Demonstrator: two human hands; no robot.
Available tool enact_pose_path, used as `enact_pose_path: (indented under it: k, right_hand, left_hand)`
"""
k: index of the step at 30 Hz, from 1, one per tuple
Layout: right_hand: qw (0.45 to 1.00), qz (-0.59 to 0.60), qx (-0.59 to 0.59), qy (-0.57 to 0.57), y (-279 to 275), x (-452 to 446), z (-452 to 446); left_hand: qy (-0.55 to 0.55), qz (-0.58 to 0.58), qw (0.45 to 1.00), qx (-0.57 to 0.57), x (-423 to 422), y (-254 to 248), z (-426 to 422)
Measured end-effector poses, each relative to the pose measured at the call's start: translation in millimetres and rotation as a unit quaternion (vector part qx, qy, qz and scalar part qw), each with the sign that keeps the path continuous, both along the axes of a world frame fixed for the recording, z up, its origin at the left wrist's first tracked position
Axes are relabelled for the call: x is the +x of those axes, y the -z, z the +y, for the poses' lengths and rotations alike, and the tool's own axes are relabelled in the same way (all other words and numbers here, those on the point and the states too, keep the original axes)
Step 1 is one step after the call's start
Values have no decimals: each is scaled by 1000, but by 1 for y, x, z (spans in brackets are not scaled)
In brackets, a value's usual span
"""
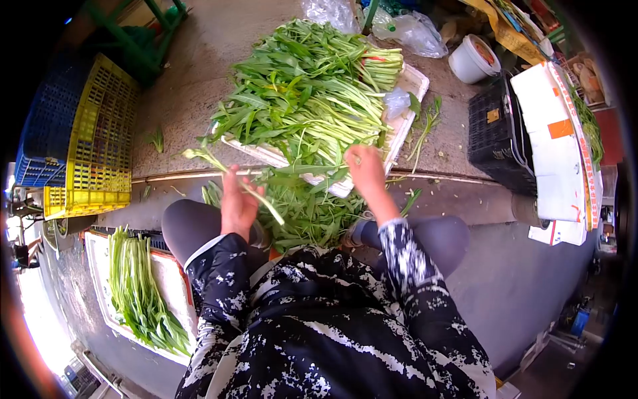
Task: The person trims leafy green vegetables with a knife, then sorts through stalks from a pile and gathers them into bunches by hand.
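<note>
In my left hand (239, 203) is a pale green stalk (269, 207) that slants across the palm, its leafy end pointing up and left. My right hand (364, 171) is closed at the near right edge of the greens; green leaves show beside its fingertips, and whether it grips them is hidden. A large heap of leafy greens (306, 100) lies on a white foam tray (411, 126) in front of me. More loose leaves (309, 216) are piled between my knees, below the tray.
Yellow crate (100, 133) and blue crate (53, 120) stand at left. Lower left, a foam box (101, 282) holds long greens (143, 292). At right are a black crate (495, 130), a white foam box (555, 159) and a white bucket (473, 60). Plastic bags (419, 33) lie at the back.
</note>
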State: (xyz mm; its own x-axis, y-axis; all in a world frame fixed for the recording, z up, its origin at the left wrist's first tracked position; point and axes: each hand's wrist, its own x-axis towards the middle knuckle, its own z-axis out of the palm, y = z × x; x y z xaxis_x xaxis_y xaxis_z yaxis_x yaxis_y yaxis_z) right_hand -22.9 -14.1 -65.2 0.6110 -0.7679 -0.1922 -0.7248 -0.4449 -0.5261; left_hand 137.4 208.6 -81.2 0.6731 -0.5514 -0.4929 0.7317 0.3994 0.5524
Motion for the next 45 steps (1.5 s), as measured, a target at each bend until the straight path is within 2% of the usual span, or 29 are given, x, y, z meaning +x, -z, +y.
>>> enact_pose_path:
  k: [2, 3, 5, 8, 9, 10, 12, 14, 16, 18, 20, 23, 26, 28, 29, 30, 32, 33, 34, 36, 37, 39, 41, 45]
  right_hand:
    - [982, -61, -178, 25, 16, 15, -33]
    - [981, -67, -180, 20, 28, 18, -44]
    - [979, 27, -202, -14, 45, 22, -59]
    - [980, 39, -195, -34, 42, 25, -57]
    - [968, -8, -248, -43, 42, 23, -52]
    - [968, -6, -247, -46, 27, 21, -39]
    - [992, -83, -84, 35, -6, 17, -6]
    - [979, -202, -32, 8, -15, 7, 33]
    - [957, -280, -71, -22, -6, -1, 68]
    - [948, -294, -105, -62, 3, -7, 94]
    - [947, -291, -94, -97, 12, -11, 109]
    - [934, -310, -122, -132, 20, -13, 117]
    - [942, -281, -82, -164, 18, -19, 122]
    - [966, -142, 170, -134, 19, -27, 129]
    - [960, -69, 215, -164, 27, -31, 128]
    - [960, -70, 214, -163, 31, -32, 123]
    - [934, 104, 225, -258, 41, -33, 113]
    - [955, 13, 221, -199, 35, -31, 112]
    - [951, -21, 261, -163, 21, -21, 108]
    - [942, -139, 236, -192, 25, -9, 98]
    - [906, -192, 340, -166, 22, -2, 94]
    - [795, -294, 525, -76, 18, 15, 91]
    - [819, -276, 501, -52, 10, 29, 91]
    - [863, -280, 420, -24, 22, 40, 97]
  left_hand:
    - [22, 9, 999, -32, -5, 7, 2]
    - [0, 45, 999, -20, -8, 4, -1]
    - [-10, 71, 997, -15, -12, -6, -4]
    - [28, 60, 998, 2, -10, 8, 4]
    - [44, 54, 998, 5, -12, 9, 6]
    - [61, 49, 997, 8, -14, 10, 7]
    - [94, 62, 994, -1, -20, 16, 5]
    - [147, 45, 986, 67, -30, 5, -6]
    - [201, 18, 975, 97, -37, 6, -8]
    - [206, 11, 973, 103, -44, -7, -13]
    - [204, 0, 976, 71, -47, -3, -13]
    - [199, -15, 976, 85, -48, 8, -13]
    - [167, 5, 981, 94, -46, 12, -12]
    - [139, 18, 988, 57, -45, 8, -11]
    - [132, 16, 990, 45, -42, 10, -9]
    - [132, 16, 990, 44, -40, 10, -8]
    - [153, 5, 987, 40, -39, 9, -6]
    - [156, -1, 986, 52, -40, 9, -5]
    - [157, 0, 986, 52, -40, 6, -5]
    - [137, 16, 988, 65, -39, 1, -6]
    - [143, 1, 988, 58, -36, 3, -4]
    - [164, -23, 984, 72, -38, 5, -5]
    - [212, -74, 970, 92, -39, 11, -4]
    - [198, -92, 965, 141, -39, 12, -4]
